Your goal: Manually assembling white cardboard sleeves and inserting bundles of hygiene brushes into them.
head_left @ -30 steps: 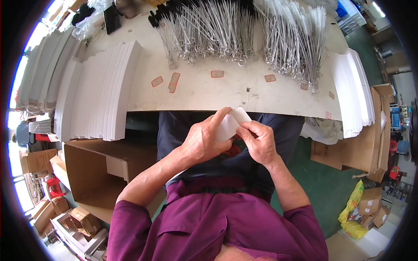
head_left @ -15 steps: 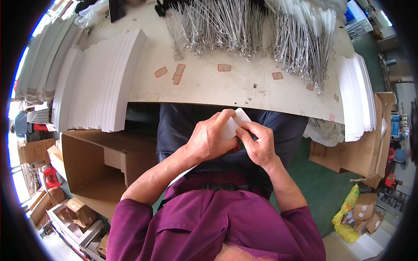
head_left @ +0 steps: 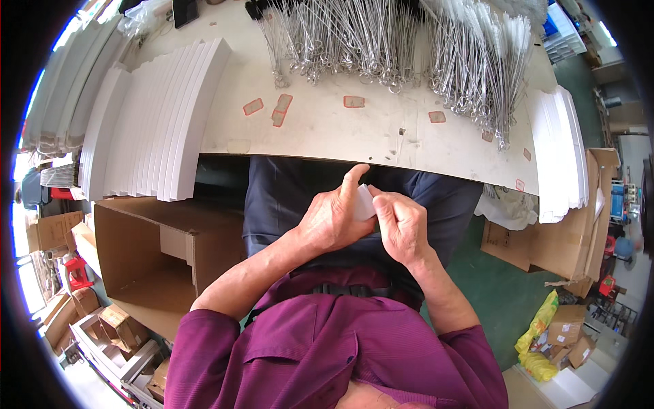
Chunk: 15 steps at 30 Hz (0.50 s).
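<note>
Tabletop [head_left: 306, 136]; white piece [head_left: 365, 206], long axis unclear

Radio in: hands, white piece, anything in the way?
Left grip and right grip both on white piece. Piece partly hidden. Nothing visibly blocking; table just beyond.

Carton [head_left: 143, 255], brown, open, between 8 and 9 o'clock | yellow bag [head_left: 536, 334], 4 o'clock | small boxes [head_left: 567, 324], cardboard, beside it | cardboard sheet [head_left: 562, 238], brown, 3 o'clock | clear plastic [head_left: 145, 19], crumpled, between 10 and 11
</note>
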### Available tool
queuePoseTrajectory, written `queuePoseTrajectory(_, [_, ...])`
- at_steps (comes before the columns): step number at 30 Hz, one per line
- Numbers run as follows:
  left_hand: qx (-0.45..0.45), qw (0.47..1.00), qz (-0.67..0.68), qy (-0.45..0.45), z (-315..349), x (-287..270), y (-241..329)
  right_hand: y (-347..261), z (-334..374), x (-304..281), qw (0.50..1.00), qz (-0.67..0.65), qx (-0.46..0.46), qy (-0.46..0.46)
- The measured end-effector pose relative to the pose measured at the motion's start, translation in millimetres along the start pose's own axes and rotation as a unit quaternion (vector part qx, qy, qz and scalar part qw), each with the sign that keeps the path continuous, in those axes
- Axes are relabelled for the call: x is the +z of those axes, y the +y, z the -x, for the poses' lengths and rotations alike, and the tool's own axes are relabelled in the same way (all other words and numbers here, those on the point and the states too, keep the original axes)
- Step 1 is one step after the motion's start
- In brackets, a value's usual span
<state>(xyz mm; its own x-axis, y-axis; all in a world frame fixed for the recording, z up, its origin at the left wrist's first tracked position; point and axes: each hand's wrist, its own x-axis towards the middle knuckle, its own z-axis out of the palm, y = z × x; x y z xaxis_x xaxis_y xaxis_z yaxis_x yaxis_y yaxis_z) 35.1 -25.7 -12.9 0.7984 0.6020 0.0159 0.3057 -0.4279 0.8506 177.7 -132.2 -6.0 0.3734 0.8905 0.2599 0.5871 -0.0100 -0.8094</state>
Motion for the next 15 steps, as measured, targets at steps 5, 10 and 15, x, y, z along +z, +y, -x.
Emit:
queuePoseTrajectory(5, [-0.007, 0.999, -0.040, -0.008, 3.2, -0.1, 1.0, -7.2, -6.3, 1.7, 0.975, -0.125, 0.179, -0.037])
queuePoseTrajectory(10, [0.069, 0.994, -0.054, 0.058, 2.0, 2.3, 5.0, 2.6, -6.0, 5.6, 0.933, -0.264, 0.245, 0.003])
queuePoseTrajectory(15, [0.028, 0.996, -0.081, 0.012, 9.9, -3.8, 4.5, -4.8, -12.7, -4.7, 0.921, -0.274, 0.277, -0.005])
